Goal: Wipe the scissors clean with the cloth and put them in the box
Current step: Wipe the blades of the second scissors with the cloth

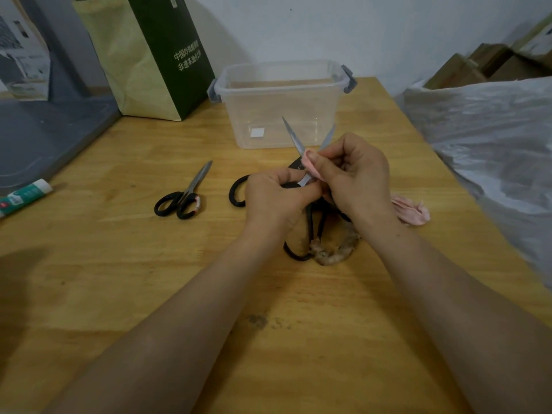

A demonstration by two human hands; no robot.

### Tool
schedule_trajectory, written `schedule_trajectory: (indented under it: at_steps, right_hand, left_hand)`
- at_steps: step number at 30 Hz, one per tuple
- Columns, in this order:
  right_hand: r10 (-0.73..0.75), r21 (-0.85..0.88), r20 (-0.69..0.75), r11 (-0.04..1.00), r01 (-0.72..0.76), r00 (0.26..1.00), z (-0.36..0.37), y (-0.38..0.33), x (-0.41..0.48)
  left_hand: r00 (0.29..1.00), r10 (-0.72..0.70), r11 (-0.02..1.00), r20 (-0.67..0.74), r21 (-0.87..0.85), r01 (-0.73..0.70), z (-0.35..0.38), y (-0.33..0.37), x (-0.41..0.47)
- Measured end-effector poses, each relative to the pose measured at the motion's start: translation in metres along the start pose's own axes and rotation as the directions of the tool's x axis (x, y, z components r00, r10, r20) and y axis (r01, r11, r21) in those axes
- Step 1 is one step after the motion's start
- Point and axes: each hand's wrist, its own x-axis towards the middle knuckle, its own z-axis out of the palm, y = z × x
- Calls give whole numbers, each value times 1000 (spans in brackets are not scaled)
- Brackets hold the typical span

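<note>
My left hand (271, 198) grips a pair of black-handled scissors (291, 135) just in front of the clear plastic box (254, 109). Their blades are spread in a V and point at the box. One black handle loop sticks out to the left of that hand. My right hand (358, 180) pinches a fold of the pink cloth (310, 165) around the left blade near the pivot. The rest of the cloth (412, 210) trails onto the table right of my wrist. A smaller pair of scissors (182, 198) lies shut on the table to the left.
More black handles (298, 252) with a brownish wrapped loop (334, 249) lie under my hands; whether they are a separate pair I cannot tell. A green paper bag (155, 55) stands back left, a glue tube (24, 195) far left, and plastic sheeting (493, 138) along the right edge.
</note>
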Motion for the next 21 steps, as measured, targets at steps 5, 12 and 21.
schedule_trajectory:
  at_steps: [5, 12, 21]
  right_hand:
    - [186, 227, 20, 956, -185, 982, -7, -5, 5]
    - [412, 531, 117, 743, -408, 903, -25, 1, 9]
    - [483, 377, 359, 708, -598, 798, -26, 2, 2]
  left_hand:
    - [998, -61, 995, 23, -82, 62, -3, 5, 1]
    - [999, -16, 999, 41, -48, 18, -3, 7, -3]
    - [997, 6, 997, 77, -76, 0, -5, 7, -4]
